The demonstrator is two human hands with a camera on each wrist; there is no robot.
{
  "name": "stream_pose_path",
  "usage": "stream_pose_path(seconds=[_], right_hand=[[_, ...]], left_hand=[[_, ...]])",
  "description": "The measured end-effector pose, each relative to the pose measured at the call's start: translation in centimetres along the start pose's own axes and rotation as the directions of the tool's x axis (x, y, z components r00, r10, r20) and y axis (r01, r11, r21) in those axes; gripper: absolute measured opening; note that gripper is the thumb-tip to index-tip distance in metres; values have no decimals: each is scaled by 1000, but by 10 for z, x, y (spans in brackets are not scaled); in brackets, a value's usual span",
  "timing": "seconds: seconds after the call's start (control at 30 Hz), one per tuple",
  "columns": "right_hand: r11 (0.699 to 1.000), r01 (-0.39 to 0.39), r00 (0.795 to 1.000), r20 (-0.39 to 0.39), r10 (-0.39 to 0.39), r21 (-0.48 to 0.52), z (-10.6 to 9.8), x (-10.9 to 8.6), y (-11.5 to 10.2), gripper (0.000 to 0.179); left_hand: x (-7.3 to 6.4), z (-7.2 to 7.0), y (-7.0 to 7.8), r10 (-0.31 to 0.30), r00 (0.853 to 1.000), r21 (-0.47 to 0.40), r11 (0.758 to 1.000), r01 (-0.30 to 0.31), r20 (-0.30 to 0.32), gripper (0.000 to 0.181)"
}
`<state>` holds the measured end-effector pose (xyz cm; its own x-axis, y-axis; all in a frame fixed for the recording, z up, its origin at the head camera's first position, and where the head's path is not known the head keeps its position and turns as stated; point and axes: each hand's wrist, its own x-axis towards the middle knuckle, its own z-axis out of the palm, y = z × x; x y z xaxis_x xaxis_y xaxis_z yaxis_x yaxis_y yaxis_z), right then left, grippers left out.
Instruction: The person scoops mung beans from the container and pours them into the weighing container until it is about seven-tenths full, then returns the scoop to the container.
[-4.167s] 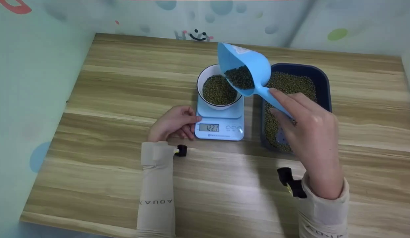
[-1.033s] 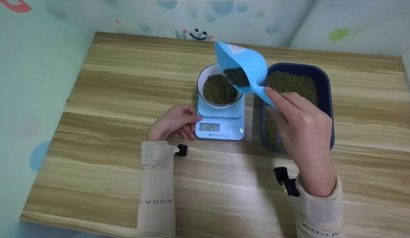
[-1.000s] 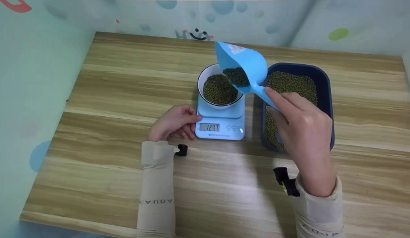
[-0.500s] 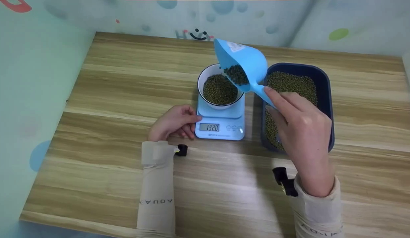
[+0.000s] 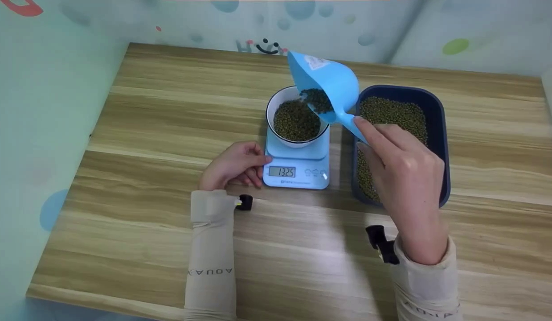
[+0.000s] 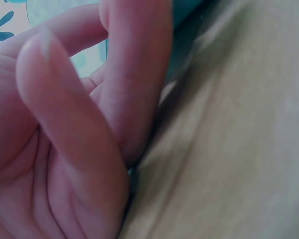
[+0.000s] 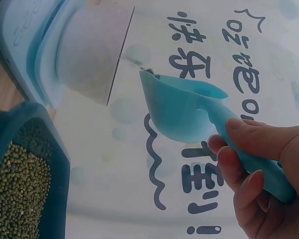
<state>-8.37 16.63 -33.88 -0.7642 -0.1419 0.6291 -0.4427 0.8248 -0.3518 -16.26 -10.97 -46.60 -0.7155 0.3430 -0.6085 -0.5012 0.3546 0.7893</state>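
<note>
My right hand [image 5: 407, 167] grips the handle of a light-blue scoop [image 5: 340, 82], tilted over a white bowl [image 5: 272, 117] with a dark rim. Mung beans [image 5: 318, 100] lie in the scoop, and some spill off its lip into the bowl; the right wrist view shows them blurred in the air beside the scoop [image 7: 177, 109]. The bowl, part filled with beans, stands on a light-blue kitchen scale [image 5: 298, 178] whose display reads 132.5. At the scale's left edge, my left hand [image 5: 238, 162] holds on with the thumb on top and the other fingers curled beside it.
A dark blue bin [image 5: 436, 118] of mung beans stands right of the scale, partly under my right hand and forearm. Behind the wooden table [image 5: 169, 125] rises a printed wall [image 5: 329, 26]. Black mounts [image 5: 382, 245] sit at the wrists.
The scoop has shifted slightly left and away from me, tipping more beans into the bowl. The display has climbed from 122.1 to 132.5. My left hand stays put.
</note>
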Motion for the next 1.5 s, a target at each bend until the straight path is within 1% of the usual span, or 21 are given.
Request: stream_pose_path(seconds=[0.13, 0.47, 0.77, 1.07, 1.5], right_hand=[[1000, -2, 1000, -3, 2, -2, 0, 1, -1, 31], [1000, 3, 1000, -8, -3, 1, 6, -2, 4, 31], [1000, 9, 1000, -16, -9, 4, 10, -3, 8, 31], [999, 7, 1000, 7, -7, 46, 10, -4, 10, 34], [998, 6, 1000, 6, -7, 61, 7, -2, 6, 34]], left_hand=[[0, 0, 0, -3, 1000, -2, 1000, 3, -2, 31], [-1, 1, 0, 19, 1000, 11, 1000, -19, -13, 35], [1, 2, -1, 47, 999, 22, 999, -47, -11, 33], [1, 2, 0, 26, 1000, 31, 999, -25, -3, 34], [0, 3, 1, 28, 1000, 31, 999, -28, -2, 35]])
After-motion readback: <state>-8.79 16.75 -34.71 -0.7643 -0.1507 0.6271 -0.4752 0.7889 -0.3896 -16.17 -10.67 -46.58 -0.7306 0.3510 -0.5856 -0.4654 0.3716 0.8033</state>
